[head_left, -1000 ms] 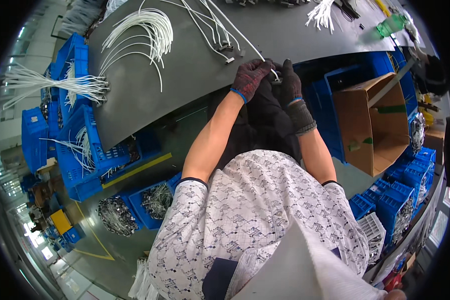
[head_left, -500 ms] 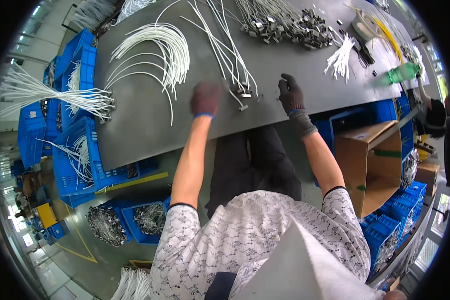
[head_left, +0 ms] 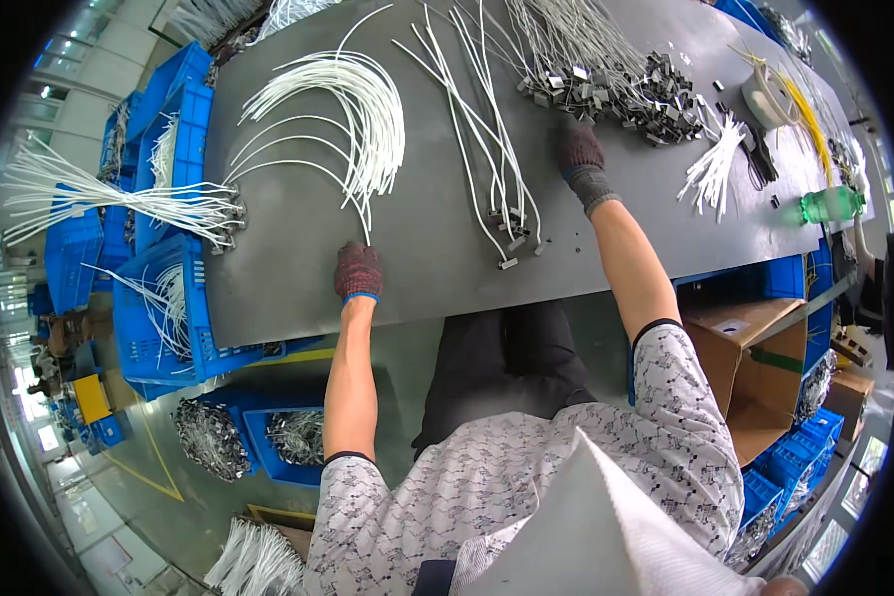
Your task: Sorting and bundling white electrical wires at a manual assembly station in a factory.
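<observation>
My left hand (head_left: 358,271), in a dark red knit glove, is closed around the lower end of a white tube (head_left: 368,223). That tube trails from a curved bundle of white tubes (head_left: 379,129) lying on the grey table. My right hand (head_left: 580,154), gloved in the same way, reaches the near edge of a pile of small metal-cased parts with wires (head_left: 606,94). Its fingertips are hidden, so any hold there cannot be made out. Between my hands lie several white-sleeved wires (head_left: 477,139) with small metal parts (head_left: 512,226) at their near ends.
Short white tubes (head_left: 713,169), a tape roll (head_left: 768,97), yellow wires (head_left: 810,124) and a green bottle (head_left: 832,205) lie at the right. A sleeved bundle (head_left: 134,196) rests across blue crates (head_left: 159,343) at the left. Below the table's right edge stands a cardboard box (head_left: 730,323).
My left hand has moved left and nearer to me, onto the tube's end. My right hand has moved away from me to the pile of metal-cased parts. The view has shifted slightly.
</observation>
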`<state>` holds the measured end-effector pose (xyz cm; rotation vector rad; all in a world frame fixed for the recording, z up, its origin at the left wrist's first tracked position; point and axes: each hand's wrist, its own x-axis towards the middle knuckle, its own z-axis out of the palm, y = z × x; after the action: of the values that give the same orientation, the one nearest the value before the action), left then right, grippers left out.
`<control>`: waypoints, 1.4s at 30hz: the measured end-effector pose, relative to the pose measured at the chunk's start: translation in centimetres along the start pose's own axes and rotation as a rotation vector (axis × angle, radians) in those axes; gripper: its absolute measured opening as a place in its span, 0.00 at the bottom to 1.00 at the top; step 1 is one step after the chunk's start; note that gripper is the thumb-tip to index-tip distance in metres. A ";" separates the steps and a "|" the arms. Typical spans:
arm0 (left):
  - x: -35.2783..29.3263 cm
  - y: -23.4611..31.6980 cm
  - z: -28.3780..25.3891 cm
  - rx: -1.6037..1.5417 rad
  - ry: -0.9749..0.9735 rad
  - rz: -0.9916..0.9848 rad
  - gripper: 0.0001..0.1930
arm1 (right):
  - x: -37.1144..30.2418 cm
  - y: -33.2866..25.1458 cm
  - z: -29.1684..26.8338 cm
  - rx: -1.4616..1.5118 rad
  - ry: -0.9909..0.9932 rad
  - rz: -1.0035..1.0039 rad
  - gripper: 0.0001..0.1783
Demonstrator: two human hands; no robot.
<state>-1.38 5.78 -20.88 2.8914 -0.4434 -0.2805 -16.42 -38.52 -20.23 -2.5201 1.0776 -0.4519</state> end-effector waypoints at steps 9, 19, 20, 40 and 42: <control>-1.5 -2.0 1.6 -0.516 0.013 -0.121 0.14 | -13.0 6.7 -4.2 0.999 -0.168 0.641 0.20; -7.0 2.2 -3.5 -1.203 -0.566 -0.126 0.12 | -43.3 10.4 -9.4 -0.268 -0.162 0.388 0.14; -7.6 3.1 -4.0 -1.209 -0.568 -0.122 0.12 | -46.8 12.0 -9.1 -0.294 -0.326 0.403 0.13; -9.5 31.0 -0.7 -1.879 -0.228 0.184 0.04 | -52.5 13.7 -9.9 -0.176 -0.599 0.295 0.10; -7.8 30.7 -2.6 -1.806 -0.060 0.234 0.06 | -53.7 14.9 -10.1 -0.182 -0.668 0.306 0.11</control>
<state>-16.59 -20.02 -10.21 1.0658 -0.2533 -0.4043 -65.34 -10.46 -25.88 -2.3029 1.2143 0.5571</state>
